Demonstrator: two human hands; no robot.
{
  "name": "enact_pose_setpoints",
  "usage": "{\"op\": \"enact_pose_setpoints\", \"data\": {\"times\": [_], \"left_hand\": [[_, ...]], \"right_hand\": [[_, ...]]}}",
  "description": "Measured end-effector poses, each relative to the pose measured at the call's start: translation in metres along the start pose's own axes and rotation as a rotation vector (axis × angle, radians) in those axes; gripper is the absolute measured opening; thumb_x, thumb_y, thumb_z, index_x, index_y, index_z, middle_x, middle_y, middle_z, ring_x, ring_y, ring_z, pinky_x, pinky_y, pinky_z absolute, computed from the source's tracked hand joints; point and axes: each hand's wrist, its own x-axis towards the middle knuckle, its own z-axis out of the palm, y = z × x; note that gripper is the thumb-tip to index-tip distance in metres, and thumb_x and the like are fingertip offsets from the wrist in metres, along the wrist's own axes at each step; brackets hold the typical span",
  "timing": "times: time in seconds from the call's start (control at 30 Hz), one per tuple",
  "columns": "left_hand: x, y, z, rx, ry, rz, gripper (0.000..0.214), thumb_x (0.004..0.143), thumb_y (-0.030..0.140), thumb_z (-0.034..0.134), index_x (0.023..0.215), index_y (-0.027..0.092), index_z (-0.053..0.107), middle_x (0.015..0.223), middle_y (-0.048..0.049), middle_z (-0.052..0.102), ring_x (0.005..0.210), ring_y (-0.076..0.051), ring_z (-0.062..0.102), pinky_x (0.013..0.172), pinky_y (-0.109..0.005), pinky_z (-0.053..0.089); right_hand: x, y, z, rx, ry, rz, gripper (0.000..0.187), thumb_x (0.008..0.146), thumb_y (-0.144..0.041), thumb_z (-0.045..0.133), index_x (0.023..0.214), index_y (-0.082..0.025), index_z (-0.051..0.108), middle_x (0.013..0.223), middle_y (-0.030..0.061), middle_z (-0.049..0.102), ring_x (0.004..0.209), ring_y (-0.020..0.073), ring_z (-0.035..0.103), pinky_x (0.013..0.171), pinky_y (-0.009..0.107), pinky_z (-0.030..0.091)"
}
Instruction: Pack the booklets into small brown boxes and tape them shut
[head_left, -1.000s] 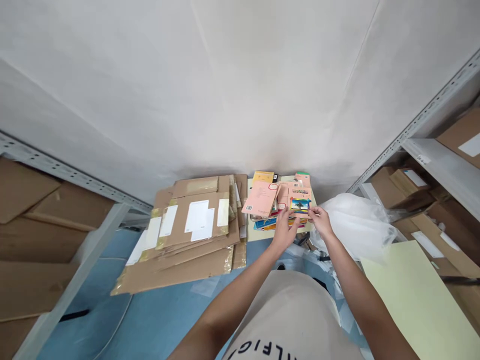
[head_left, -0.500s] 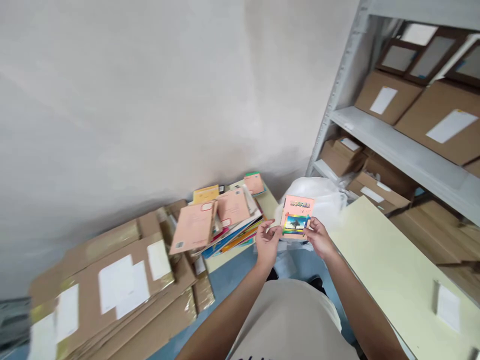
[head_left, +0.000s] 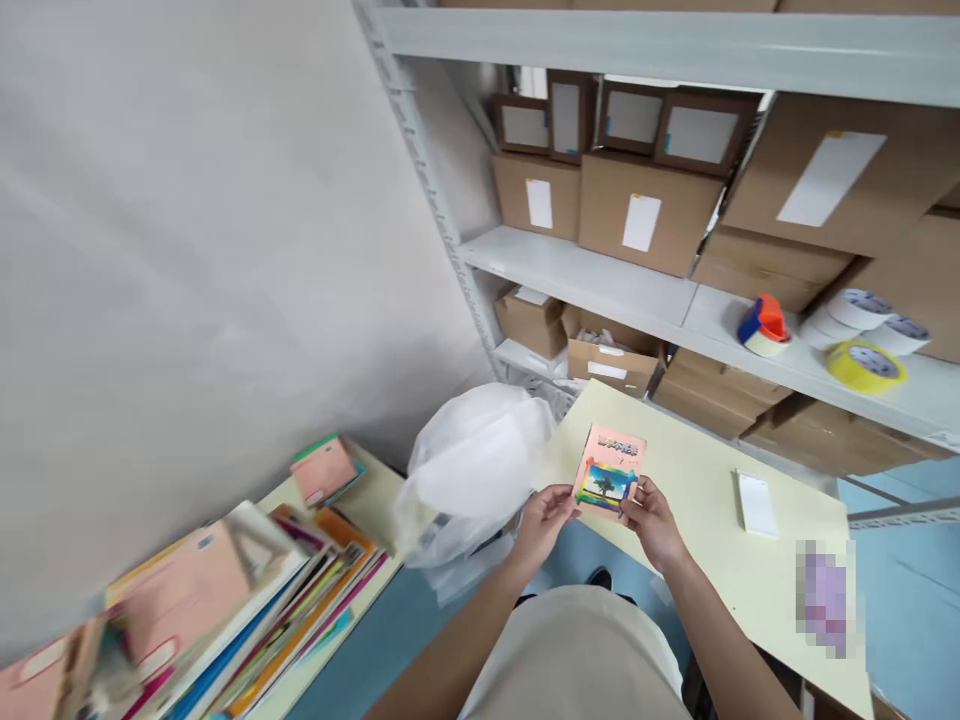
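Observation:
A small pink booklet (head_left: 609,472) with a tree picture in a rainbow-coloured frame on its cover is held upright in front of me. My left hand (head_left: 546,522) pinches its lower left corner. At the lower right edge, my right hand (head_left: 654,518) grips it between thumb and fingers. Behind the booklet lies the pale yellow table (head_left: 697,520). To the left, a pile of books and pink notebooks (head_left: 187,590) rests on another table, with a smaller pink stack (head_left: 324,470) near the wall.
A white plastic bag (head_left: 480,450) bulges between the two tables. On the right table lie a white box-like item (head_left: 757,503) and a pixelated purple thing (head_left: 825,600). Metal shelving (head_left: 585,280) carries cardboard boxes (head_left: 649,215), tape rolls (head_left: 866,367) and a tape dispenser (head_left: 765,325).
My view has swung right, toward the shelving and right table. Both hands have carried the booklet along, from beside the book pile to the right table's edge.

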Motion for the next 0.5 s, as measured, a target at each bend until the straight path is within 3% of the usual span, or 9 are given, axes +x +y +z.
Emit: {"op": "enact_pose_setpoints", "data": {"times": [0.1, 0.2, 0.37, 0.5], "left_hand": [[0.017, -0.004, 0.030, 0.044, -0.036, -0.004, 0.041, 0.061, 0.053, 0.080, 0.077, 0.017, 0.067, 0.077, -0.0036, 0.069, 0.071, -0.015, 0.065, 0.077, -0.032, 0.055], [0.029, -0.005, 0.048, 0.084, -0.080, -0.016, 0.040, 0.062, 0.053, 0.080, 0.073, 0.017, 0.065, 0.070, -0.0017, 0.066, 0.066, -0.014, 0.063, 0.074, -0.031, 0.055], [0.046, 0.003, 0.054, 0.158, -0.195, -0.074, 0.045, 0.059, 0.055, 0.081, 0.073, 0.016, 0.064, 0.070, -0.0022, 0.066, 0.067, -0.015, 0.064, 0.073, -0.030, 0.054], [0.067, 0.013, 0.053, 0.183, -0.254, -0.105, 0.046, 0.058, 0.055, 0.082, 0.073, 0.016, 0.063, 0.070, -0.0023, 0.066, 0.066, -0.015, 0.064, 0.072, -0.029, 0.052]], "right_hand": [[0.003, -0.011, -0.026, 0.013, 0.031, -0.001, 0.051, 0.053, -0.045, 0.086, 0.092, -0.027, 0.059, 0.092, 0.0021, 0.075, 0.080, 0.0229, 0.071, 0.069, 0.035, 0.055], [0.005, -0.018, -0.045, -0.003, 0.052, -0.016, 0.051, 0.054, -0.047, 0.086, 0.092, -0.026, 0.060, 0.088, 0.0032, 0.075, 0.075, 0.0223, 0.070, 0.065, 0.033, 0.053], [0.012, -0.028, -0.058, -0.040, 0.073, -0.077, 0.048, 0.056, -0.051, 0.085, 0.089, -0.023, 0.065, 0.087, 0.0061, 0.074, 0.075, 0.0235, 0.069, 0.064, 0.035, 0.053], [0.026, -0.040, -0.054, 0.006, 0.181, -0.133, 0.053, 0.057, -0.057, 0.083, 0.093, -0.021, 0.068, 0.090, 0.0073, 0.073, 0.078, 0.0247, 0.070, 0.072, 0.040, 0.056]]}}
